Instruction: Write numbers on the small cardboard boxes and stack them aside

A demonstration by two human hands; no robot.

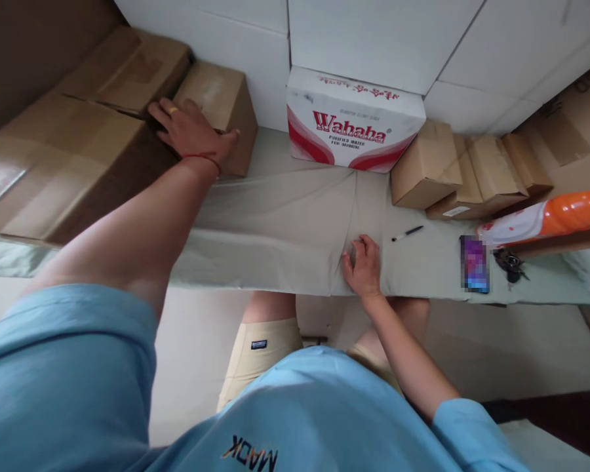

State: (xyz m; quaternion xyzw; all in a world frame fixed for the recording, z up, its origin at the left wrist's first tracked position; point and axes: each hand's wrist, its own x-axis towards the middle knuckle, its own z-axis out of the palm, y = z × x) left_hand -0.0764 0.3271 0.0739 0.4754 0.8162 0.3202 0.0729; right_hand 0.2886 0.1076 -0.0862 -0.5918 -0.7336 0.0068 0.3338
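Observation:
My left hand is stretched out to the near end of a small brown cardboard box. Its fingers reach down the left side, into the gap by the larger boxes, and the thumb lies at the right edge, so it grips the box across its width. The fingertips are partly hidden. On the pale cloth near the front edge rests my right hand. Its fingers are loosely bent, thumb apart, holding nothing. A pen lies just right of that hand.
Larger taped cardboard boxes fill the left side. A white and red Wahaba water carton stands against the tiled wall. Small brown boxes, a phone, keys and an orange-and-white cylindrical item are at the right.

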